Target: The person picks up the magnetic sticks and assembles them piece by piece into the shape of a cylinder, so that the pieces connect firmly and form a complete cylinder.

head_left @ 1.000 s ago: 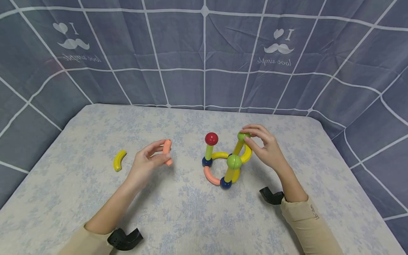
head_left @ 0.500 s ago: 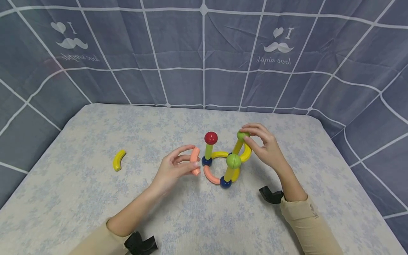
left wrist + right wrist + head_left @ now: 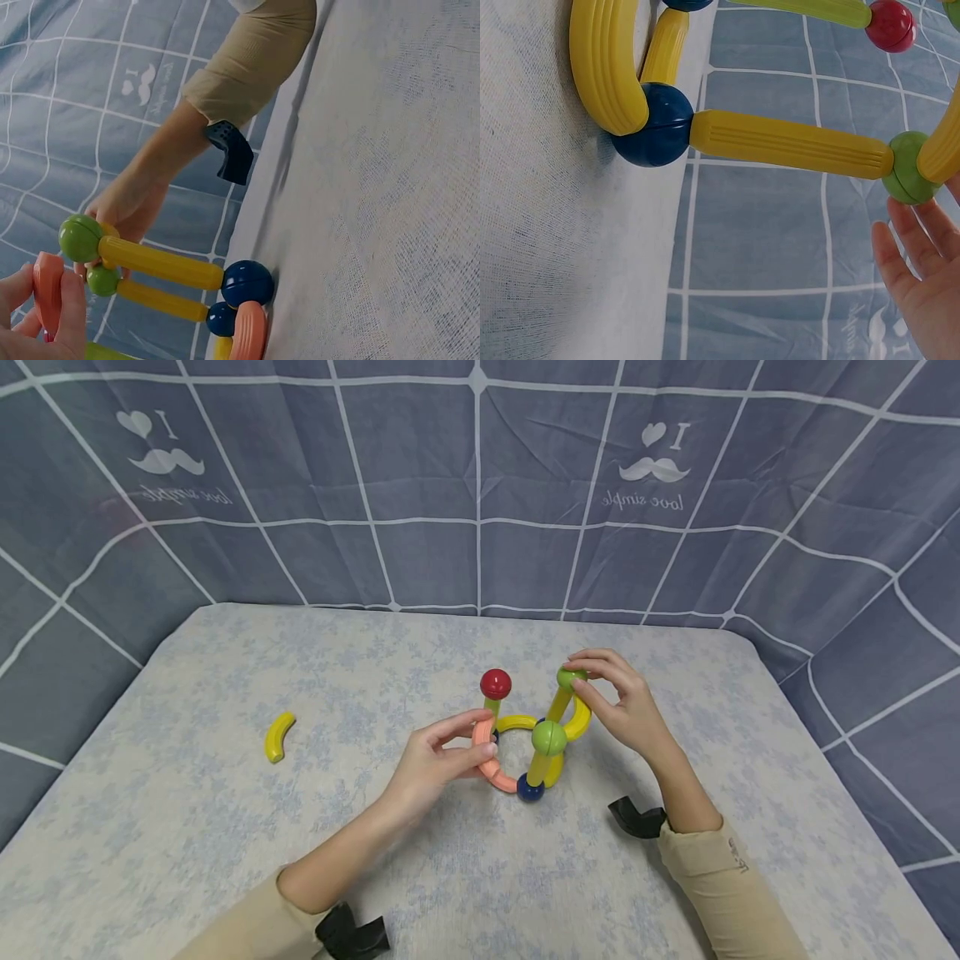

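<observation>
My left hand (image 3: 435,762) pinches a coral curved rod (image 3: 49,292) between thumb and fingers, in front of the upright with the red ball (image 3: 496,683). A toy structure of balls and rods stands on the table. Its base ring joins navy balls (image 3: 530,787) with yellow curved rods (image 3: 516,722) and a coral one (image 3: 250,330). Straight yellow rods (image 3: 791,142) rise to a near green ball (image 3: 549,738) and a far green ball (image 3: 911,169). My right hand (image 3: 628,706) holds the far green ball by its fingertips; a yellow curved rod (image 3: 579,720) is attached there.
A loose yellow curved rod (image 3: 280,737) lies on the table at the left. The patterned tablecloth (image 3: 187,827) reaches back to a blue-grey curtain (image 3: 420,564). Black wrist mounts (image 3: 637,818) stick out inward from both sleeves.
My left hand has carried the coral curved rod rightward from beside the structure to the red-ball upright. The right hand stays at the far green ball.
</observation>
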